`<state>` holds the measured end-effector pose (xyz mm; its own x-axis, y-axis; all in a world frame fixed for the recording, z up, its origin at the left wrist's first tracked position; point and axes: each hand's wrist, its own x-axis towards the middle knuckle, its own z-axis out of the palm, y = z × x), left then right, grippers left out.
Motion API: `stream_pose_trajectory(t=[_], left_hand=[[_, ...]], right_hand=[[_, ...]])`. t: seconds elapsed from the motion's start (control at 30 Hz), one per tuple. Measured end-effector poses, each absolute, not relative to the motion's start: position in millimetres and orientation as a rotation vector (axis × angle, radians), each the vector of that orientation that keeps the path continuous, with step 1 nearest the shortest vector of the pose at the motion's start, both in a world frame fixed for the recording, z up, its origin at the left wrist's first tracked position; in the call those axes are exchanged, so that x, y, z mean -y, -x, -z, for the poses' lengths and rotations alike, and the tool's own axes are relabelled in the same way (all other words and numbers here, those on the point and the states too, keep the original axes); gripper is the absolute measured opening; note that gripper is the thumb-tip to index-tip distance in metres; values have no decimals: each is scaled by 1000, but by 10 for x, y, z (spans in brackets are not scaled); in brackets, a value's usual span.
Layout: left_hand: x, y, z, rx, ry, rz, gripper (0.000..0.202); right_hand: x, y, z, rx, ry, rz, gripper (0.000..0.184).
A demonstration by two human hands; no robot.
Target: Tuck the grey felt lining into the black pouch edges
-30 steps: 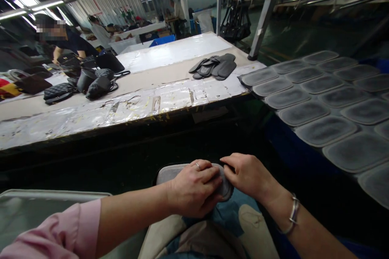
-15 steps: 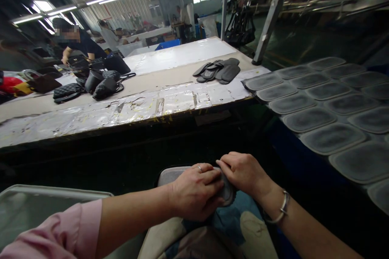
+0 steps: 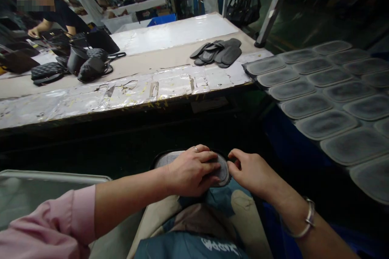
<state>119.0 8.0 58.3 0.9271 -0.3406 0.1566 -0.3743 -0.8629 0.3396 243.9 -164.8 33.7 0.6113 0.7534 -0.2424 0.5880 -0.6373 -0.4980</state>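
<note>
A grey oval padded panel (image 3: 224, 171) with a darker rim lies across my lap. My left hand (image 3: 193, 170), with a ring on one finger, presses on top of it, fingers slightly bent over its surface. At the panel's right end my right hand (image 3: 247, 172) is closed, thumb and forefinger pinched by the rim. What lies between those fingertips is too small to make out. The panel's left end shows past my left hand; its underside is hidden.
Several matching grey oval pieces (image 3: 325, 123) lie in rows on a surface at right. On the worktable (image 3: 170, 58) are a pile of dark oval pieces (image 3: 217, 52) and black bags (image 3: 91, 64). A pale bin (image 3: 54, 176) stands at left. A co-worker (image 3: 60, 18) leans over the table's far side.
My right hand has shifted slightly right and down along the panel's end, its fingers now at the right rim. My left hand stays on the panel. The view has tilted downward.
</note>
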Motion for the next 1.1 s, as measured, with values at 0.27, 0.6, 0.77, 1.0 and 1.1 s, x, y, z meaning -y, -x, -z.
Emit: stream_pose_trajectory(t=[0.27, 0.6, 0.77, 1.0, 1.1], left_hand=[[-104, -1225, -589, 522, -2731, -58, 39], [-113, -1280, -587, 564, -2693, -48, 31], [-188, -1317, -521, 606, -2631, -55, 33], [-276, -1316, -486, 597, -2534, -88, 31], [-281, -1325, -517, 597, -2529, -47, 28]], right_hand=[[1781, -2167, -284, 537, 2107, -1254, 29], [1898, -2098, -245, 478, 1940, -1225, 27], [1895, -2176, -256, 585, 1984, -1261, 29], [2041, -2018, -335, 1103, 2208, -208, 14], [2125, -1967, -307, 1400, 2065, 158, 36]])
